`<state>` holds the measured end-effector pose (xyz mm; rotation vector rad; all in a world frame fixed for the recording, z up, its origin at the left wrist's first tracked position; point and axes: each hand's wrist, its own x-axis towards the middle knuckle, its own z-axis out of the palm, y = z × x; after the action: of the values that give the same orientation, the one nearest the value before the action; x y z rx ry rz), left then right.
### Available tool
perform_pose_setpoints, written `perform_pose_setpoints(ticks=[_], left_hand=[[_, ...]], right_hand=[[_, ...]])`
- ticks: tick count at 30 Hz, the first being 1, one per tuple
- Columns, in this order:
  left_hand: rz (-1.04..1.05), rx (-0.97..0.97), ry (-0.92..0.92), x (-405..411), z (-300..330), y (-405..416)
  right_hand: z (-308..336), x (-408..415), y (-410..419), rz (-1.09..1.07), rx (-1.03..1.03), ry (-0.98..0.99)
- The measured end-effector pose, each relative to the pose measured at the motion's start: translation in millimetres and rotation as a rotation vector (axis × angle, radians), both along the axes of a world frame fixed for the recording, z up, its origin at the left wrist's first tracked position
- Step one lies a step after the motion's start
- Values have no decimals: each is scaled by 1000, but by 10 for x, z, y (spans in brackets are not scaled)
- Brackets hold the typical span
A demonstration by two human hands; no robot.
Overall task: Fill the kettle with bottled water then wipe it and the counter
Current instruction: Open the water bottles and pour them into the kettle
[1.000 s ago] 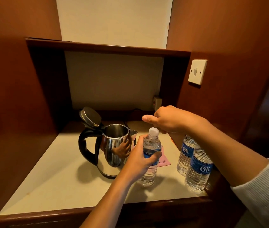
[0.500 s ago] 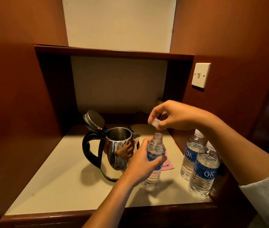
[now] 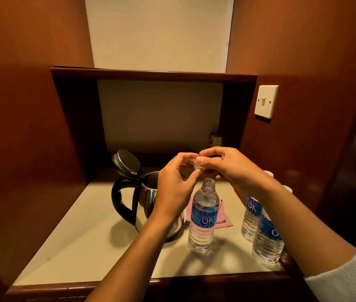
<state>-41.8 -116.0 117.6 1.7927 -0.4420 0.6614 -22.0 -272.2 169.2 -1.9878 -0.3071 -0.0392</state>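
Note:
A steel kettle (image 3: 146,199) with a black handle stands on the pale counter (image 3: 81,243), its lid (image 3: 127,163) flipped open. Right of it stands an uncapped water bottle (image 3: 204,219) with a blue label, free of both hands. Above the bottle's mouth my right hand (image 3: 231,168) pinches the white bottle cap (image 3: 199,165). My left hand (image 3: 172,188) has its fingers apart, with its fingertips up at the cap; whether they touch it is unclear. A pink cloth (image 3: 224,216) lies behind the bottle, partly hidden.
Two more capped bottles (image 3: 266,238) stand at the counter's right front corner. Wooden walls close the niche on both sides, with a shelf (image 3: 153,74) overhead. A light switch (image 3: 265,101) is on the right wall and a socket (image 3: 215,140) at the back right.
My right hand unscrewed and lifted the cap off the bottle. My left hand let go of the bottle and rose to meet the cap.

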Motion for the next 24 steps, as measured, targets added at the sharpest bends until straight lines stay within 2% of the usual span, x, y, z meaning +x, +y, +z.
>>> perform_pose_setpoints(ticks=[7, 12, 21, 24], left_hand=[[149, -1, -12, -150, -123, 348], [329, 114, 3, -318, -557, 854], [598, 466, 387, -172, -1386, 1588], [660, 548, 458, -159, -1530, 1689]], right_hand=[[-441, -123, 82, -168, -20, -157], [-892, -267, 197, -227, 123, -196], [-1379, -315, 377, -293, 303, -206], [-1408, -296, 411, -305, 325, -236]])
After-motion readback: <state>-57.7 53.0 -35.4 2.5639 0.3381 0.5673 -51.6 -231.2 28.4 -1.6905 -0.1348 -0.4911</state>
